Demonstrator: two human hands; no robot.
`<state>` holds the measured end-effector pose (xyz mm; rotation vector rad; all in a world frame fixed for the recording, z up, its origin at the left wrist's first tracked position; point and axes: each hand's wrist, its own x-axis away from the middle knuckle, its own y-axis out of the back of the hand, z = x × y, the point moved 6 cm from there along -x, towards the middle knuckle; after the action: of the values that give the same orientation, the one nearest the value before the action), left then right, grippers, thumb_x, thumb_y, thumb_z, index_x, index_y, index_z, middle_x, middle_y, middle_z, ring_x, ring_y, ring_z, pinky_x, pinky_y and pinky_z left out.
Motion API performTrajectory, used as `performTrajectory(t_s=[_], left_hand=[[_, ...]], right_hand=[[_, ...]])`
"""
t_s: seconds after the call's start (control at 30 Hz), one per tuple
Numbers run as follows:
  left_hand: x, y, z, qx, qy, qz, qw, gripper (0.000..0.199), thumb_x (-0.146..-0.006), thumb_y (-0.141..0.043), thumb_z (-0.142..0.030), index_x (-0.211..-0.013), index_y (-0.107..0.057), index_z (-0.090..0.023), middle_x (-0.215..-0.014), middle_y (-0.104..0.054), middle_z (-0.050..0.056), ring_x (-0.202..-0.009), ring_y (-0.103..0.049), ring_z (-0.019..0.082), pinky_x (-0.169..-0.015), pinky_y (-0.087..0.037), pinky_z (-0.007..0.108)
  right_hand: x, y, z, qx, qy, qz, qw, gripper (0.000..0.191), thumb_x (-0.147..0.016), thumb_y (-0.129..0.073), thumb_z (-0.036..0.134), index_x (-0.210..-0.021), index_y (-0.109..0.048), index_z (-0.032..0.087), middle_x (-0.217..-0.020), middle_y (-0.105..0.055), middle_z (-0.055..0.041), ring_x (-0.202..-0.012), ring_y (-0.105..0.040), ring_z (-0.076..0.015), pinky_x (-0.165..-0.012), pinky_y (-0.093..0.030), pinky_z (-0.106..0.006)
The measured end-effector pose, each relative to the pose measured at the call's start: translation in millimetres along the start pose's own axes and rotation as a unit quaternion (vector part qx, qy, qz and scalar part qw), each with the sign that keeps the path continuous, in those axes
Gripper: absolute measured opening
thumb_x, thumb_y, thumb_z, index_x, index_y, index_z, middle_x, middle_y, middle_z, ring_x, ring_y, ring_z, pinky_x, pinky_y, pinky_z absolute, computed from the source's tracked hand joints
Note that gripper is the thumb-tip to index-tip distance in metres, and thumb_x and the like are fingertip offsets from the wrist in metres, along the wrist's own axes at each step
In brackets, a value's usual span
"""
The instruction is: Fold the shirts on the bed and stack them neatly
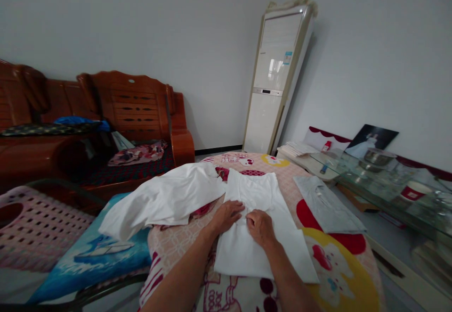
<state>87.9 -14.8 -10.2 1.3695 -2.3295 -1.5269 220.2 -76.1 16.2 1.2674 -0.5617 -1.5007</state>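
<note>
A white garment (pixel 254 250), folded into a long panel, lies in front of me on the cloth-covered table; its exact kind is not clear. My left hand (pixel 229 215) rests on its left side, fingers stretched out and fairly flat. Close beside it, my right hand (pixel 260 227) has its fingers curled in on the fabric, which wrinkles between the two hands. Another white garment (pixel 173 192) sits loosely heaped to the left, partly over the table edge. A folded grey shirt (pixel 328 206) lies flat on the right.
The table's patterned cloth (pixel 169 246) shows around the garments. At left are a wooden sofa (pixel 134 100), a blue cushion (pixel 106 250) and a pink woven chair or basket (pixel 42 227). A tall air conditioner (pixel 270 76) stands behind; a glass shelf (pixel 374 184) with cups runs along the right.
</note>
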Motion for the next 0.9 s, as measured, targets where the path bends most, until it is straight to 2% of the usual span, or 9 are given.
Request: performTrajectory(t_s=[0.07,0.13,0.2,0.3,0.47,0.57,0.67,0.8,0.9], left_hand=[[-1,3.0,-1,0.011,0.003,-0.002,1.000,0.032,-0.085,-0.059,-0.024,-0.116,-0.066,-0.025,-0.125,-0.064,0.006,-0.122,-0.055,0.021,-0.109,-0.035,0.043],[-2,7.4,-2,0.037,0.018,-0.008,0.999,0.027,-0.086,-0.057,-0.025,-0.110,-0.069,-0.024,-0.122,-0.066,0.005,-0.117,-0.058,0.020,-0.108,-0.038,0.041],[-3,11.8,-2,0.068,0.043,-0.014,0.997,0.024,-0.086,-0.055,-0.026,-0.103,-0.072,-0.023,-0.117,-0.068,0.005,-0.111,-0.061,0.020,-0.103,-0.043,0.037],[-4,18.8,-5,0.094,0.081,-0.031,0.992,0.024,-0.087,-0.053,-0.027,-0.095,-0.075,-0.020,-0.108,-0.072,0.006,-0.101,-0.065,0.019,-0.094,-0.049,0.033],[-16,27.0,-38,0.094,0.067,-0.069,0.991,0.020,-0.085,-0.054,-0.022,-0.092,-0.074,-0.020,-0.098,-0.073,0.005,-0.093,-0.066,0.018,-0.087,-0.049,0.028],[-34,10.6,-70,0.081,0.023,-0.017,0.996,0.022,-0.086,-0.053,-0.020,-0.094,-0.073,-0.020,-0.097,-0.073,0.004,-0.089,-0.066,0.017,-0.084,-0.050,0.027],[-47,-20.3,-86,0.060,0.004,0.040,0.997,0.026,-0.086,-0.051,-0.017,-0.099,-0.072,-0.020,-0.096,-0.073,0.003,-0.085,-0.066,0.017,-0.084,-0.051,0.029],[-49,-58.9,-84,0.046,-0.035,0.043,0.997,0.031,-0.087,-0.047,-0.012,-0.108,-0.069,-0.020,-0.105,-0.071,0.005,-0.097,-0.065,0.017,-0.091,-0.050,0.031],[-45,-72.2,-75,0.042,-0.061,0.014,0.997,0.033,-0.090,-0.045,-0.013,-0.115,-0.065,-0.021,-0.115,-0.067,0.007,-0.106,-0.062,0.017,-0.095,-0.049,0.035]], right_hand=[[3,19,-20,-0.066,-0.033,-0.084,0.994,0.032,-0.078,-0.044,0.011,-0.090,-0.072,0.018,-0.086,-0.072,-0.0062,-0.080,-0.065,-0.0170,-0.077,-0.047,-0.025],[11,40,-52,-0.123,-0.095,-0.181,0.971,0.034,-0.081,-0.041,0.018,-0.097,-0.071,0.017,-0.089,-0.073,-0.0079,-0.078,-0.066,-0.0179,-0.073,-0.050,-0.027],[22,56,-85,-0.143,-0.154,-0.245,0.947,0.036,-0.081,-0.041,0.025,-0.097,-0.071,0.015,-0.084,-0.073,-0.0089,-0.074,-0.066,-0.0197,-0.070,-0.051,-0.029],[31,61,-115,-0.141,-0.182,-0.263,0.937,0.036,-0.079,-0.041,0.028,-0.092,-0.071,0.013,-0.081,-0.072,-0.0107,-0.077,-0.067,-0.0216,-0.073,-0.052,-0.032],[30,43,-117,-0.144,-0.177,-0.226,0.947,0.035,-0.079,-0.038,0.021,-0.093,-0.070,0.014,-0.083,-0.072,-0.0107,-0.080,-0.067,-0.0212,-0.079,-0.052,-0.034],[28,40,-111,-0.147,-0.160,-0.225,0.950,0.036,-0.079,-0.038,0.018,-0.096,-0.070,0.014,-0.086,-0.072,-0.0108,-0.082,-0.067,-0.0212,-0.080,-0.052,-0.035],[29,41,-112,-0.156,-0.154,-0.225,0.949,0.038,-0.079,-0.037,0.016,-0.100,-0.070,0.014,-0.089,-0.072,-0.0110,-0.084,-0.067,-0.0211,-0.081,-0.052,-0.035],[30,37,-117,-0.165,-0.166,-0.203,0.951,0.041,-0.079,-0.037,0.015,-0.103,-0.070,0.015,-0.089,-0.073,-0.0092,-0.084,-0.068,-0.0200,-0.081,-0.053,-0.034],[30,35,-115,-0.161,-0.165,-0.198,0.953,0.042,-0.078,-0.037,0.015,-0.104,-0.070,0.015,-0.091,-0.073,-0.0090,-0.087,-0.067,-0.0198,-0.083,-0.053,-0.034]])
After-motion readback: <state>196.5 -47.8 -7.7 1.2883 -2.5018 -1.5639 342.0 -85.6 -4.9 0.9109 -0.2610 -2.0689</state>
